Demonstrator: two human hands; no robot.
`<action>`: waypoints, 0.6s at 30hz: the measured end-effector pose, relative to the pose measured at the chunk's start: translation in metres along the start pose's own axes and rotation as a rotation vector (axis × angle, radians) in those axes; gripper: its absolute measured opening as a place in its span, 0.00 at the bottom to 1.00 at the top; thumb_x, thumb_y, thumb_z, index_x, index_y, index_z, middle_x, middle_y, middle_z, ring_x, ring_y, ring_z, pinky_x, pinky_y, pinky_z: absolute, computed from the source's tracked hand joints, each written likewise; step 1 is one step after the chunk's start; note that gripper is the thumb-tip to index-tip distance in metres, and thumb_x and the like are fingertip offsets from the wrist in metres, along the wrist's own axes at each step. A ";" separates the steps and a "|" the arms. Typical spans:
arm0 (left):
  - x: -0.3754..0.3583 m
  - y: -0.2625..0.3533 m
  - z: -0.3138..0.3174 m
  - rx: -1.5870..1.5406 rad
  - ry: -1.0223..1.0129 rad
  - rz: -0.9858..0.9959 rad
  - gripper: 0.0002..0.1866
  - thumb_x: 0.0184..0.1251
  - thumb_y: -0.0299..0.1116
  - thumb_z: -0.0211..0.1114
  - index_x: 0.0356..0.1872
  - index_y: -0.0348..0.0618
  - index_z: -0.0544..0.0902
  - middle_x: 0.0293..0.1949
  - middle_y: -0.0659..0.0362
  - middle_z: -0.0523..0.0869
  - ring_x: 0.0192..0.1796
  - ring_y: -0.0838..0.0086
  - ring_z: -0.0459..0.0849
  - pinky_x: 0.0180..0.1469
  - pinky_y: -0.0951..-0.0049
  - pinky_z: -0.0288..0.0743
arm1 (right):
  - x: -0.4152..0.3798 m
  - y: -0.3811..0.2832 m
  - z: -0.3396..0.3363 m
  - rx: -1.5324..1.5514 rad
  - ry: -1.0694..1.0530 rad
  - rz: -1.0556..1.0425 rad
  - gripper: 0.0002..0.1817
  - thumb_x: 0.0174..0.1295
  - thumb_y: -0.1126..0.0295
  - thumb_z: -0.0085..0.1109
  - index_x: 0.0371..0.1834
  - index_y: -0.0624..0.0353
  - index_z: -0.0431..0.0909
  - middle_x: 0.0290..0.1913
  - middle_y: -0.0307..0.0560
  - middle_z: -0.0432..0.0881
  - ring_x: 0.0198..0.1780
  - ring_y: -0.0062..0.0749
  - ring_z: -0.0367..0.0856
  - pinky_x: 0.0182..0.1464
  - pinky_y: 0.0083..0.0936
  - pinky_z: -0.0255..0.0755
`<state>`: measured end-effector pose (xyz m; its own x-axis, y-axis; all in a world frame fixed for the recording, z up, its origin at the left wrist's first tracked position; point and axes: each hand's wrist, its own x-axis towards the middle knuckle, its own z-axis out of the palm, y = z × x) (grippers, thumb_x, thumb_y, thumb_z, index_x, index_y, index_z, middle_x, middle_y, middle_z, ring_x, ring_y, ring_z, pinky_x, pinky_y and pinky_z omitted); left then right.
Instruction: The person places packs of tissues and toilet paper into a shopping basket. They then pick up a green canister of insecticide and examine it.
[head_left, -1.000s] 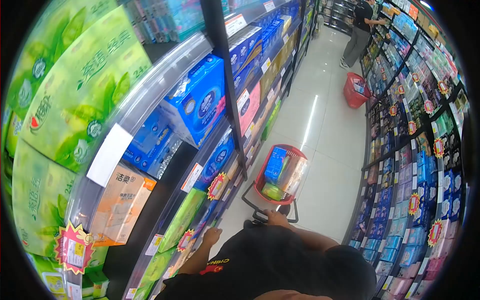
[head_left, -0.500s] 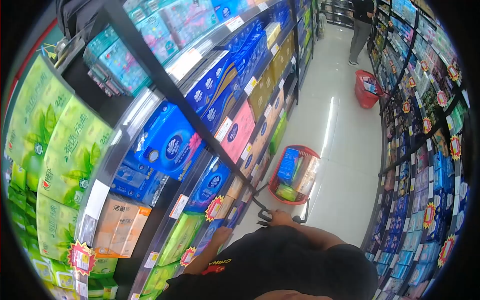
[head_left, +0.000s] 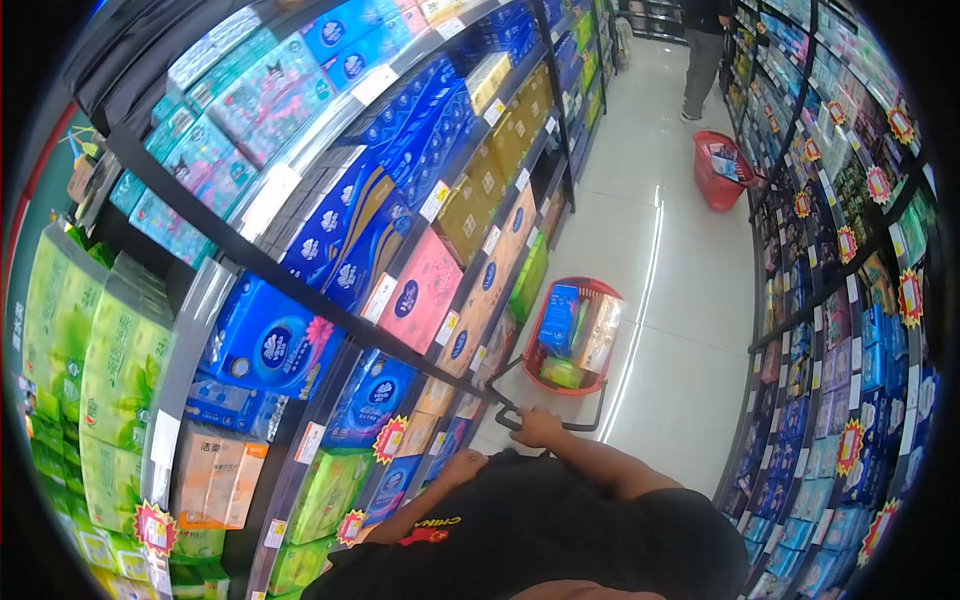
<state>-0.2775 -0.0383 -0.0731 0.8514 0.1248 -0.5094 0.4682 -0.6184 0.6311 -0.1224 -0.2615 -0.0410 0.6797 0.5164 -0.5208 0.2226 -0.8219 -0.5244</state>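
My right hand (head_left: 538, 427) is closed round the black handle (head_left: 509, 414) of a red basket (head_left: 533, 345), which stands tilted on the floor in front of me. Inside the basket lie a blue pack (head_left: 559, 318), a beige pack (head_left: 601, 334) and a green pack (head_left: 563, 372). My left hand (head_left: 464, 467) is near the lower shelves at my left, close to my black shirt (head_left: 560, 520); its fingers are too small and partly hidden to read.
Shelves of tissue packs line the left side, with a black upright (head_left: 300, 290) across them. More stocked shelves (head_left: 800, 480) run along the right. Up the aisle are another red basket (head_left: 722, 172) and a person in grey trousers (head_left: 703, 70).
The view has shifted, so the shelves and baskets sit somewhat further left. My right arm reaches out further with the basket handle. My left hand has moved nearer my body.
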 end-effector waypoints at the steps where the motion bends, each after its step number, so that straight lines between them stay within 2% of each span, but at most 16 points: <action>1: 0.006 0.001 0.003 0.006 -0.008 0.008 0.25 0.68 0.53 0.61 0.43 0.37 0.86 0.41 0.47 0.88 0.45 0.59 0.87 0.50 0.61 0.78 | 0.004 0.002 -0.004 -0.002 0.007 0.009 0.38 0.53 0.44 0.63 0.66 0.50 0.71 0.58 0.59 0.77 0.61 0.56 0.76 0.59 0.58 0.70; 5: 0.026 0.032 -0.002 -0.109 -0.026 -0.021 0.25 0.70 0.53 0.60 0.45 0.37 0.84 0.41 0.51 0.87 0.42 0.65 0.86 0.46 0.64 0.79 | 0.022 0.011 -0.013 0.043 -0.020 0.033 0.38 0.52 0.44 0.65 0.66 0.46 0.71 0.61 0.57 0.75 0.64 0.54 0.73 0.62 0.58 0.67; 8: 0.044 0.075 -0.011 -0.482 -0.017 -0.279 0.25 0.72 0.55 0.58 0.51 0.42 0.79 0.39 0.56 0.84 0.39 0.71 0.84 0.39 0.68 0.79 | 0.027 0.013 -0.020 0.029 0.050 0.046 0.37 0.52 0.44 0.65 0.66 0.46 0.72 0.60 0.57 0.75 0.63 0.54 0.74 0.61 0.58 0.69; 11: 0.076 0.100 -0.017 -0.589 0.059 -0.194 0.26 0.72 0.58 0.57 0.55 0.44 0.73 0.39 0.59 0.81 0.36 0.74 0.83 0.35 0.71 0.79 | 0.036 0.017 -0.033 0.013 0.044 0.045 0.38 0.53 0.44 0.65 0.66 0.46 0.71 0.59 0.58 0.76 0.62 0.55 0.75 0.60 0.58 0.69; 12: 0.088 0.114 -0.021 -0.592 0.069 -0.218 0.27 0.71 0.58 0.59 0.55 0.44 0.72 0.40 0.58 0.82 0.35 0.72 0.83 0.34 0.70 0.79 | 0.038 0.017 -0.039 0.018 0.006 0.067 0.38 0.55 0.44 0.62 0.69 0.46 0.68 0.63 0.56 0.74 0.65 0.55 0.73 0.63 0.61 0.65; 15: 0.126 0.138 -0.023 -0.572 0.056 -0.212 0.28 0.70 0.59 0.60 0.54 0.44 0.72 0.41 0.57 0.82 0.36 0.71 0.84 0.33 0.70 0.79 | 0.044 0.020 -0.058 0.026 -0.016 0.063 0.38 0.56 0.45 0.62 0.70 0.45 0.68 0.63 0.57 0.74 0.66 0.55 0.72 0.63 0.61 0.65; 16: 0.141 0.145 -0.023 -0.567 0.036 -0.242 0.32 0.68 0.58 0.62 0.60 0.41 0.73 0.43 0.55 0.83 0.37 0.70 0.85 0.32 0.70 0.80 | 0.047 0.022 -0.064 0.036 -0.007 0.057 0.38 0.56 0.45 0.61 0.70 0.46 0.68 0.63 0.58 0.74 0.65 0.56 0.73 0.63 0.62 0.65; 18: 0.167 0.162 -0.022 -0.424 0.024 -0.238 0.36 0.66 0.57 0.63 0.64 0.38 0.71 0.46 0.51 0.84 0.37 0.69 0.86 0.35 0.68 0.81 | 0.055 0.026 -0.078 0.049 -0.002 0.048 0.38 0.56 0.44 0.62 0.69 0.47 0.68 0.63 0.59 0.73 0.65 0.57 0.73 0.63 0.62 0.65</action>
<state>-0.0543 -0.1003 -0.0428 0.7116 0.2455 -0.6583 0.7017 -0.2002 0.6838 -0.0251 -0.2736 -0.0309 0.6871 0.4774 -0.5477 0.1553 -0.8329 -0.5311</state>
